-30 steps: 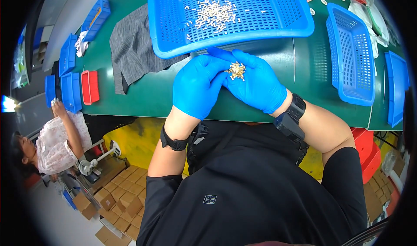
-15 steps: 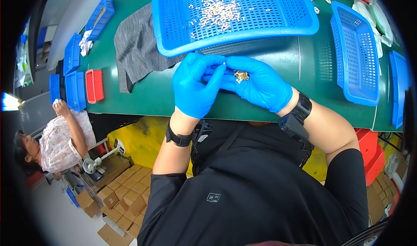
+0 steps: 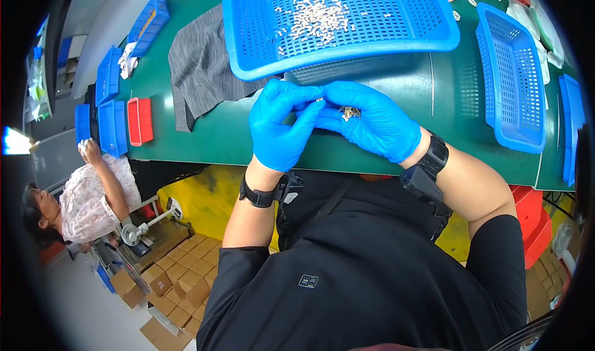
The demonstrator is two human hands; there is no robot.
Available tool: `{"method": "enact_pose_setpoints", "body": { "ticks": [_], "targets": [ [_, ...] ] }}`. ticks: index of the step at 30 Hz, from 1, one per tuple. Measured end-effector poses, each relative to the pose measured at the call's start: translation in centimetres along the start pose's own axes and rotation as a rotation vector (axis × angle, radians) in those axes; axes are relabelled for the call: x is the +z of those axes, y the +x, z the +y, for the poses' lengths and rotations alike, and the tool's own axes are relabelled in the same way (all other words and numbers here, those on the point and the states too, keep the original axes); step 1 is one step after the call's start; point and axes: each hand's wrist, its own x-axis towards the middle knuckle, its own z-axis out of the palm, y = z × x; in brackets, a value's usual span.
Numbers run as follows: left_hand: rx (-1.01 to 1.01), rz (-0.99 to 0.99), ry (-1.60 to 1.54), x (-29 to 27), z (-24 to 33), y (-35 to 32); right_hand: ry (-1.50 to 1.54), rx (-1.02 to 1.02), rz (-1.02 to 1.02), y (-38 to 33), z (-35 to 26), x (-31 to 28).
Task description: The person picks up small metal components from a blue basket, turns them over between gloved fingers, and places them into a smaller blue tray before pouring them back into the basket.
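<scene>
Both my hands wear blue gloves and meet above the green table just below a large blue perforated basket (image 3: 347, 52). My left hand (image 3: 277, 128) is closed in a pinch. A tiny pale, metallic-looking piece (image 3: 319, 100) shows at its fingertips, its exact kind too small to make out. My right hand (image 3: 378, 124) curls around a small heap of gold and white pieces (image 3: 350, 112) in its palm. Its thumb tip touches the left fingertips beside the tiny piece. In the basket lies a scattered pile of small white pieces (image 3: 319, 19).
A grey cloth (image 3: 204, 72) lies left of the basket. Red (image 3: 140, 122) and blue bins (image 3: 112, 129) line the table's left end. Another blue basket (image 3: 514, 78) stands at the right. Across on the left, a person (image 3: 96, 196) sits near cardboard boxes (image 3: 180, 270).
The whole view has shifted slightly, so everything sits a little further right. My hands keep the same hold, with the tiny piece still at the fingertips.
</scene>
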Motion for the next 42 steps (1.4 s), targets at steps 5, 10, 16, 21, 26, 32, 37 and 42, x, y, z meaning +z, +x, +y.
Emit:
{"method": "enact_pose_setpoints", "body": {
  "ticks": [5,10,16,21,26,32,37,42],
  "targets": [
    [-0.074,0.135,-0.286,0.0,0.4,-0.1,0.147,0.095,0.019,0.0,-0.7,0.0],
    [0.009,0.151,-0.242,-0.4,1.2,0.7,0.101,0.101,0.094,0.1,-0.6,-0.3],
    [0.039,0.218,0.096,-0.5,2.8,4.4,0.160,0.092,0.101,0.2,-0.5,-0.1],
    [0.065,0.203,0.214,0.3,2.6,3.7,0.198,0.042,0.072,0.2,-0.6,0.1],
    [0.141,-0.061,0.384,1.3,2.3,1.4,0.306,0.017,-0.078,0.3,-0.2,-1.5],
    [0.133,-0.138,0.386,2.1,1.6,1.1,0.340,0.049,-0.073,0.3,-0.2,-2.1],
    [0.105,-0.109,0.334,2.1,1.3,1.2,0.287,0.007,-0.026,0.5,-0.2,-1.4],
    [0.226,-0.227,0.362,0.9,1.4,1.8,0.210,-0.030,0.025,0.5,-0.5,-0.6]
  ]
}}
